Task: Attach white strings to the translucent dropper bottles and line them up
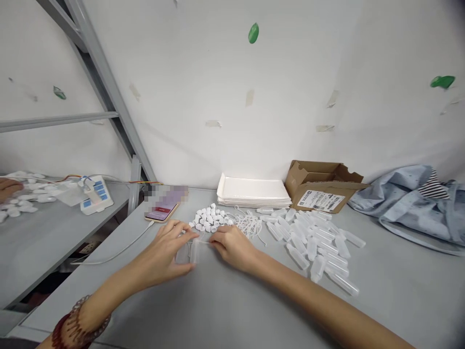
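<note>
Two hands work over a grey desk (pixel 250 310) against a white wall (pixel 290 92) with tape scraps and green patches.
The left hand (pixel 165 252) grips a translucent tube (pixel 195 252) between thumb and fingers, just above the desk's near-left part; the right hand (pixel 234 247) pinches a thin white cord (pixel 205 242) beside it. Behind them lie white caps (pixel 209 220) and loose cords (pixel 250 224), with a phone (pixel 163 211) to the left and more tubes (pixel 312 237) heaped to the right. Along the wall sit a white stack (pixel 254 191), an open cardboard box (pixel 317 198) and blue cloth (pixel 399 198). A metal frame (pixel 105 82) rises at left, near a second desk (pixel 54 257).
</note>
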